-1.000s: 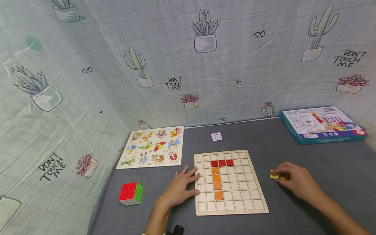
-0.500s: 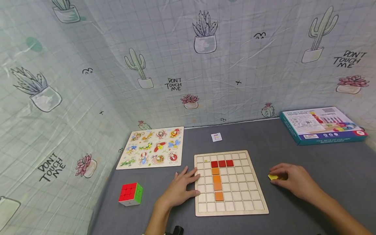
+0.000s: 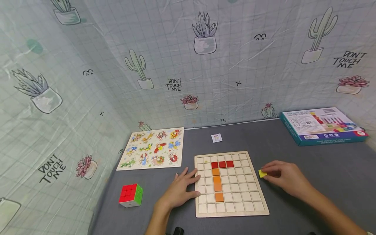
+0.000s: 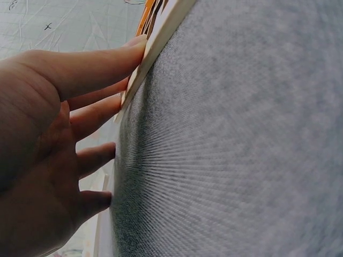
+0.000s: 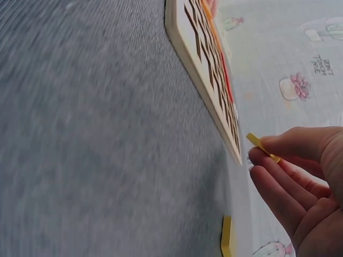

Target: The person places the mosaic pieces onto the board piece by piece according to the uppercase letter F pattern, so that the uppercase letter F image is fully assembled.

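Observation:
My right hand (image 3: 286, 178) pinches a small yellow square tile (image 3: 262, 173) between thumb and fingers, just right of the wooden grid board (image 3: 241, 206). The right wrist view shows this yellow tile (image 5: 262, 145) held off the table, and a second yellow piece (image 5: 226, 235) lying on the cloth. My left hand (image 3: 180, 188) is spread, with thumb and fingertips touching the board's left edge; the left wrist view shows those fingers (image 4: 96, 115) against the rim. Red tiles (image 3: 222, 164) form a short row on the grid, and orange tiles (image 3: 217, 183) run down from its left end.
Behind the board lies a small printed card (image 3: 216, 138). An insect picture puzzle (image 3: 152, 164) and a puzzle cube (image 3: 129, 195) are on the left. A flat teal-edged box (image 3: 323, 125) lies at the back right. Patterned cloth walls (image 3: 229, 65) stand behind and to the left.
My right hand has moved left toward the board, carrying the yellow tile up from the table at the right. The left hand and the tiles on the grid stay as they were.

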Tool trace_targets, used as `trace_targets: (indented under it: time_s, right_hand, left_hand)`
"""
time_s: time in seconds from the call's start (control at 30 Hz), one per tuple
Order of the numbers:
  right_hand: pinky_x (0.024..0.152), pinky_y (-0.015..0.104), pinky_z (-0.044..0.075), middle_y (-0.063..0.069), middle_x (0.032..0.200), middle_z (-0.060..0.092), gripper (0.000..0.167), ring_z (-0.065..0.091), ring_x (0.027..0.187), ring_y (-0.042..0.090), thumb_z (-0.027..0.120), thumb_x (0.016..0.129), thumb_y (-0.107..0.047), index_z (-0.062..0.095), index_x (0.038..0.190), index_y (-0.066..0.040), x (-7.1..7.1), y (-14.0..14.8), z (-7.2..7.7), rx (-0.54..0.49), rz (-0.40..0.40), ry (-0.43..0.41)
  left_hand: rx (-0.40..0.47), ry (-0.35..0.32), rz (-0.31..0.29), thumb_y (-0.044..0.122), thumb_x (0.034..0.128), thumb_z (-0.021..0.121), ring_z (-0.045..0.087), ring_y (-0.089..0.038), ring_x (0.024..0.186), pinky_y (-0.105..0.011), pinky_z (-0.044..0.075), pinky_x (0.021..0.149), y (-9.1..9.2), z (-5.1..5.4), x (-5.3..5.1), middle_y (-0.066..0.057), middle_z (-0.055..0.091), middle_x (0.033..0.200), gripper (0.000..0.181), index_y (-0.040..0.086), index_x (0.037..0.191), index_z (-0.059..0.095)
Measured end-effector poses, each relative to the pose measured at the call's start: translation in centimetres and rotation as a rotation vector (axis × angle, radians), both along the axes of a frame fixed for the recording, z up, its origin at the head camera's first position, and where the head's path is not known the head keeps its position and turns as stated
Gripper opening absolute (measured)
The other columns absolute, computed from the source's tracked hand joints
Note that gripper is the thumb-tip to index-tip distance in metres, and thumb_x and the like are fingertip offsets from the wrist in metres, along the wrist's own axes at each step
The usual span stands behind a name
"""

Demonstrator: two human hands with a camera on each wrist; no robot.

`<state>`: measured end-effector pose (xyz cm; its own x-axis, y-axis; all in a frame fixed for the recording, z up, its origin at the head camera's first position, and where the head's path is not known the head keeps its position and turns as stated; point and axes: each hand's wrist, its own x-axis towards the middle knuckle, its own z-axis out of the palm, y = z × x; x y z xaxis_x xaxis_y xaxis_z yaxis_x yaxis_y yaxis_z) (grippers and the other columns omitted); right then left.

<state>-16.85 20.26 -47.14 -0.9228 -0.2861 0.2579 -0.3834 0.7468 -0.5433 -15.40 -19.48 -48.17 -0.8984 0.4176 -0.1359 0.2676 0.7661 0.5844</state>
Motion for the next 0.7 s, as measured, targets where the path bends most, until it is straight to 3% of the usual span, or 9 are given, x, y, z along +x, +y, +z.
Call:
trace_targets:
  time_s: [0.27,0.7]
  right_hand:
    - [0.068,0.018,0.055,-0.003,0.098,0.078,0.017,0.062,0.081,-0.007,0.087,0.079,-0.020,0.083,0.095,-0.015,-0.2,-1.7,0.2,-0.055,0.027,-0.055]
    - [0.069,0.019,0.057,-0.002,0.097,0.079,0.018,0.070,0.083,0.003,0.087,0.078,-0.018,0.083,0.095,-0.014,-0.7,-6.1,0.0,-0.144,0.142,-0.107]
  left_hand:
    - [0.009,-0.003,-0.004,0.032,0.0900,0.077,0.022,-0.044,0.158,-0.080,0.013,0.117,0.0,0.0,0.0,-0.006,0.041,0.165,0.063,0.013,0.147,0.057]
    - [0.004,0.001,0.000,0.033,0.0898,0.077,0.022,-0.044,0.158,-0.080,0.013,0.117,0.0,0.0,0.1,-0.005,0.041,0.165,0.063,0.014,0.147,0.057]
